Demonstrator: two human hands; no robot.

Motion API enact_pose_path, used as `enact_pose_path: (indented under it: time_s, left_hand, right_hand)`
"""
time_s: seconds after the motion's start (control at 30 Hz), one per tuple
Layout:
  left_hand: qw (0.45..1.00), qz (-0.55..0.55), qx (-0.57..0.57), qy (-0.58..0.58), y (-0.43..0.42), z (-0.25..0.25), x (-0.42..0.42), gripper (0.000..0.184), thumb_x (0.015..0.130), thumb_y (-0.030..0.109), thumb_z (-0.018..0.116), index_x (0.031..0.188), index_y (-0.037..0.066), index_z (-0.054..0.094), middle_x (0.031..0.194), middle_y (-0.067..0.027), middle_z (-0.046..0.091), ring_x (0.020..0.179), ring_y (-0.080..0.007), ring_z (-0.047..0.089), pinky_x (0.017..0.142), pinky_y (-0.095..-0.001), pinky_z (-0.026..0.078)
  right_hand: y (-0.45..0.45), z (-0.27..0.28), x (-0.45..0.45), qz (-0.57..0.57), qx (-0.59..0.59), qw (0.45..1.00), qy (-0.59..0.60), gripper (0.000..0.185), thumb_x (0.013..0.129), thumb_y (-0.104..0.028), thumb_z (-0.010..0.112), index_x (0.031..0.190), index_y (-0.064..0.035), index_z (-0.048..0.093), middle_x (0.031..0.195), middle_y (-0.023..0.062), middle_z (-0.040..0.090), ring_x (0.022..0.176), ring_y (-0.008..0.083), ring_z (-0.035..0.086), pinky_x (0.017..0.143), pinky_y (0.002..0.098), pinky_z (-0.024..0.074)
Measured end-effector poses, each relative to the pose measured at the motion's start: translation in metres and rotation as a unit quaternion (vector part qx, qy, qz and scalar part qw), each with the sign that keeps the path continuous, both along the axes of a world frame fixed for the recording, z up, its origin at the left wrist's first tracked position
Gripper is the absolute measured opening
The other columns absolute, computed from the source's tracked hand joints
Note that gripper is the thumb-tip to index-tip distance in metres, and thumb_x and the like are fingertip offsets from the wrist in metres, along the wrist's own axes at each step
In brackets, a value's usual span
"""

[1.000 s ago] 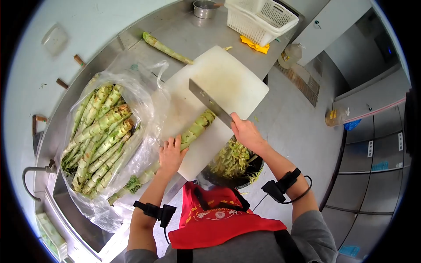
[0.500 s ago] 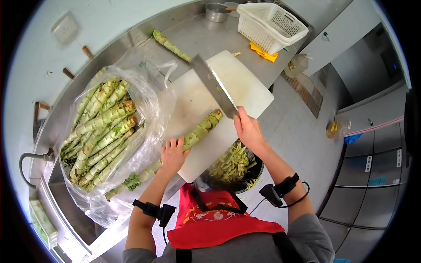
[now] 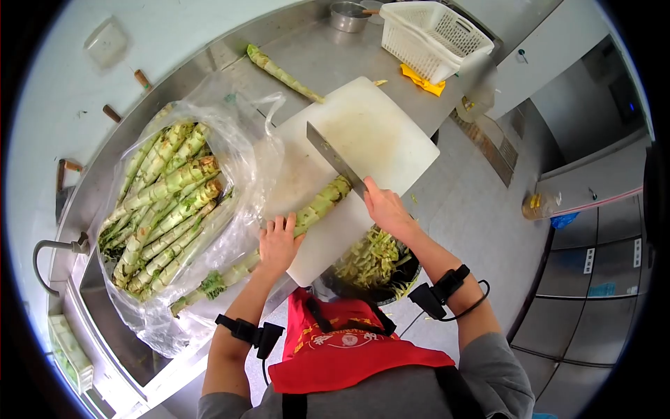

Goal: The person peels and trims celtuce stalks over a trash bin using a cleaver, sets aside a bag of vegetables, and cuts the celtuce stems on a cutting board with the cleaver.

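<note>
My left hand (image 3: 279, 244) is wrapped over a thick green stalk (image 3: 319, 204) that lies across the near side of a white cutting board (image 3: 377, 129). The stalk's leafy end reaches down left, past the board. In my right hand (image 3: 384, 206) is the handle of a cleaver (image 3: 336, 159). Its broad blade stands beside the stalk's upper cut end, touching or nearly touching it. Another stalk (image 3: 283, 73) rests at the board's far left edge. Left of the board, a clear plastic bag (image 3: 241, 150) holds several more stalks (image 3: 167, 183).
Below the board's right side is a dark container of green peelings (image 3: 373, 262). A white basket (image 3: 434, 42), a yellow cloth (image 3: 423, 79) and a metal pot (image 3: 347, 17) are at the back. A sink (image 3: 118, 335) and curved faucet (image 3: 52, 244) are at left.
The cleaver rose away from the stalk's end, then came back down beside it. The view has shifted slightly. My left hand keeps its hold on the stalk.
</note>
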State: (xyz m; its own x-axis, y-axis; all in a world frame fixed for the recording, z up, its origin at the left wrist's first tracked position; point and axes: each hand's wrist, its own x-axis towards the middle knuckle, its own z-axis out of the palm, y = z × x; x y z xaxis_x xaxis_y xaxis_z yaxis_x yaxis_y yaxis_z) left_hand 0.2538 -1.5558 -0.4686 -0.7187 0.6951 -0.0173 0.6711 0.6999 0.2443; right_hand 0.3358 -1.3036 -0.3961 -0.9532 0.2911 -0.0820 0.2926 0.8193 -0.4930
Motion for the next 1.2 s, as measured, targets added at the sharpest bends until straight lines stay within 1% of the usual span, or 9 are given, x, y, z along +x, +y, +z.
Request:
enact_pose_path:
  time_s: [0.1, 0.3, 0.53, 0.6, 0.7, 0.83, 0.93, 1.1, 1.2]
  left_hand:
    - [0.999, -0.001, -0.005, -0.038, 0.0, 0.003, -0.002, 0.055, 0.08, 0.035, 0.064, 0.126, 0.01, 0.045, 0.106, -0.0114, 0.051, 0.099, -0.0317, 0.053, 0.079, -0.0435, 0.045]
    - [0.999, -0.02, 0.009, -0.025, -0.001, -0.007, 0.001, 0.056, 0.081, 0.035, 0.063, 0.127, 0.01, 0.044, 0.109, -0.0111, 0.051, 0.103, -0.032, 0.051, 0.081, -0.0439, 0.045]
    - [0.999, 0.003, 0.04, -0.034, -0.005, 0.0, 0.003, 0.059, 0.079, 0.037, 0.065, 0.127, 0.011, 0.044, 0.11, -0.0108, 0.049, 0.106, -0.032, 0.05, 0.084, -0.043, 0.045]
    - [0.997, 0.008, 0.065, -0.047, -0.006, -0.004, 0.003, 0.059, 0.077, 0.037, 0.067, 0.126, 0.013, 0.045, 0.109, -0.011, 0.048, 0.105, -0.0319, 0.05, 0.084, -0.0423, 0.044]
    - [0.992, 0.029, 0.115, -0.044, -0.005, -0.002, 0.01, 0.061, 0.075, 0.035, 0.069, 0.127, 0.015, 0.044, 0.109, -0.0103, 0.047, 0.101, -0.031, 0.05, 0.082, -0.0424, 0.044]
    - [0.998, 0.025, 0.061, -0.019, -0.013, 0.0, 0.017, 0.061, 0.074, 0.033, 0.07, 0.127, 0.015, 0.045, 0.106, -0.01, 0.048, 0.099, -0.0292, 0.051, 0.081, -0.042, 0.042]
    - [1.0, 0.025, 0.009, 0.001, -0.013, 0.009, 0.02, 0.06, 0.075, 0.034, 0.07, 0.126, 0.015, 0.046, 0.105, -0.0097, 0.048, 0.099, -0.0282, 0.051, 0.081, -0.0419, 0.041]
    - [0.999, 0.046, -0.002, -0.002, -0.009, -0.008, 0.018, 0.055, 0.075, 0.035, 0.069, 0.122, 0.013, 0.048, 0.105, -0.01, 0.048, 0.098, -0.0281, 0.051, 0.08, -0.0422, 0.041]
    - [0.999, 0.023, 0.023, -0.024, -0.013, -0.008, 0.02, 0.054, 0.076, 0.034, 0.069, 0.12, 0.012, 0.048, 0.104, -0.0103, 0.048, 0.099, -0.0281, 0.051, 0.08, -0.0423, 0.041]
  right_hand:
    - [0.002, 0.002, -0.004, 0.008, 0.002, 1.0, -0.021, 0.028, 0.087, -0.009, 0.048, 0.112, 0.0006, 0.041, 0.068, 0.0231, 0.06, 0.064, 0.045, 0.057, 0.056, 0.0528, 0.0443]
    - [-0.003, -0.009, 0.006, -0.001, 0.024, 0.999, 0.035, 0.023, 0.087, -0.009, 0.048, 0.107, -0.0002, 0.042, 0.067, 0.0229, 0.059, 0.063, 0.0447, 0.057, 0.057, 0.053, 0.0454]
    - [0.003, -0.007, 0.005, 0.006, 0.031, 0.998, 0.048, 0.021, 0.087, -0.01, 0.049, 0.105, -0.0026, 0.042, 0.067, 0.0222, 0.059, 0.062, 0.0442, 0.057, 0.054, 0.0521, 0.0451]
    - [-0.001, 0.006, 0.006, 0.007, 0.023, 0.999, 0.037, 0.021, 0.088, -0.011, 0.049, 0.105, -0.0032, 0.042, 0.067, 0.0225, 0.059, 0.061, 0.0441, 0.057, 0.054, 0.0522, 0.0451]
    - [-0.015, 0.032, 0.014, 0.017, 0.095, 0.992, 0.086, 0.02, 0.088, -0.011, 0.048, 0.106, -0.0028, 0.043, 0.067, 0.0226, 0.059, 0.061, 0.044, 0.057, 0.054, 0.0526, 0.0451]
    - [-0.006, -0.015, 0.023, -0.009, 0.028, 0.998, 0.058, 0.021, 0.088, -0.012, 0.048, 0.107, -0.0025, 0.043, 0.066, 0.023, 0.059, 0.062, 0.0443, 0.057, 0.055, 0.0533, 0.0449]
    - [-0.001, -0.024, 0.02, -0.021, 0.002, 0.999, 0.024, 0.022, 0.089, -0.013, 0.048, 0.107, -0.0026, 0.042, 0.066, 0.0238, 0.059, 0.064, 0.0448, 0.058, 0.057, 0.0537, 0.0452]
    - [-0.003, -0.021, 0.026, -0.029, -0.019, 0.999, 0.033, 0.024, 0.088, -0.012, 0.047, 0.109, -0.0022, 0.042, 0.067, 0.0263, 0.059, 0.067, 0.0466, 0.058, 0.061, 0.0546, 0.0457]
    - [-0.007, -0.01, 0.035, -0.042, -0.015, 0.999, -0.007, 0.024, 0.087, -0.01, 0.045, 0.109, -0.0023, 0.042, 0.068, 0.0269, 0.059, 0.067, 0.0478, 0.058, 0.062, 0.0558, 0.0451]
